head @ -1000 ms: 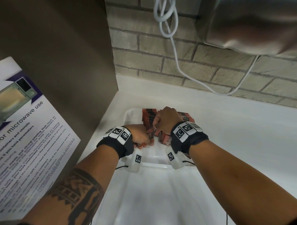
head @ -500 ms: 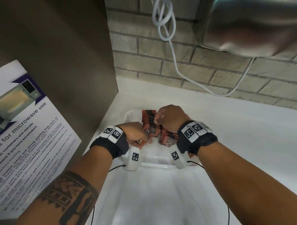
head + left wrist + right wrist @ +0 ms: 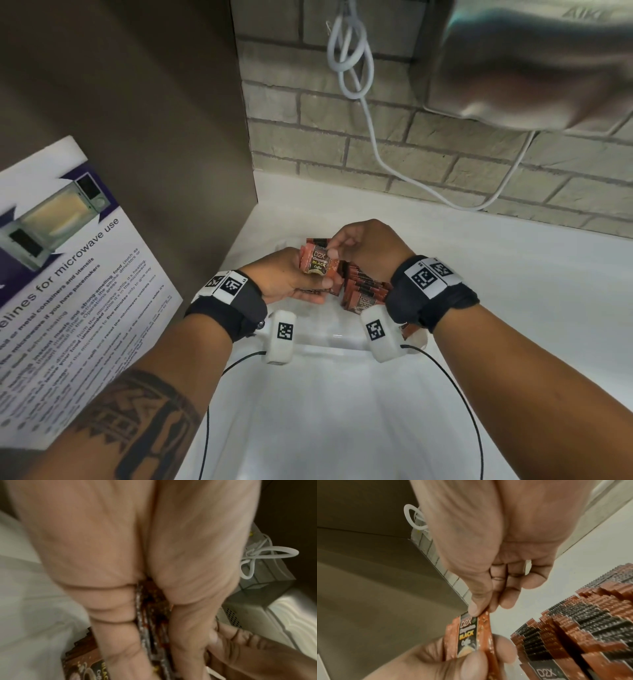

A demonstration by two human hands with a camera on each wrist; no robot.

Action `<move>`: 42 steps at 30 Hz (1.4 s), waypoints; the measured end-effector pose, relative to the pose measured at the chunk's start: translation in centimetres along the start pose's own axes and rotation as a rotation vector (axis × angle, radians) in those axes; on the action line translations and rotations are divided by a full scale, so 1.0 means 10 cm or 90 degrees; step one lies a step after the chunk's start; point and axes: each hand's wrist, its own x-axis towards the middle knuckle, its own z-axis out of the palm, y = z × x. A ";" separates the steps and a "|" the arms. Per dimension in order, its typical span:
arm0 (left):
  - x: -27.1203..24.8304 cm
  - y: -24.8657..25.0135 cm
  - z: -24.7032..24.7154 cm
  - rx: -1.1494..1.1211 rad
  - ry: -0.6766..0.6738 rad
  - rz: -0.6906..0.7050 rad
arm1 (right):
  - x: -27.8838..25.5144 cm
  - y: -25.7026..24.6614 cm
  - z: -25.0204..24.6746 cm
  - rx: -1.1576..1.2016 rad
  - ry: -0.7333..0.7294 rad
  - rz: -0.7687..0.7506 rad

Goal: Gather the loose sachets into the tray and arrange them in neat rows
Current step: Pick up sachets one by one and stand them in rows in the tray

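My left hand (image 3: 301, 277) grips a small stack of brown-and-black coffee sachets (image 3: 317, 262) above the left side of the white tray (image 3: 329, 342). My right hand (image 3: 337, 248) pinches the top edge of the front sachet (image 3: 469, 632) between thumb and forefinger. In the left wrist view the stack's edges (image 3: 150, 622) run between my thumb and fingers. A row of sachets (image 3: 363, 286) stands on edge in the tray under my right wrist, seen close as overlapped packets (image 3: 583, 626) in the right wrist view.
The tray sits on a white counter (image 3: 513, 274) in a corner. A brown cabinet side (image 3: 154, 120) with a microwave notice (image 3: 68, 274) stands at the left. A brick wall (image 3: 411, 147) with a white cable (image 3: 356, 85) lies behind, a steel appliance (image 3: 534, 61) overhead.
Both hands have risen out of the tray. The left hand has brought up a stack of sachets, and the right hand has moved from the row onto the stack's top edge.
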 end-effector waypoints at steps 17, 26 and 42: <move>-0.07 0.15 -0.09 0.406 0.090 -0.256 | 0.06 0.09 0.13 -0.194 -0.002 0.035; 0.29 -0.14 0.10 0.424 0.005 -0.281 | 0.26 0.25 0.45 -0.359 -0.018 0.065; 0.45 -0.23 0.07 0.420 0.025 -0.289 | 0.30 0.30 0.43 -0.365 -0.024 0.070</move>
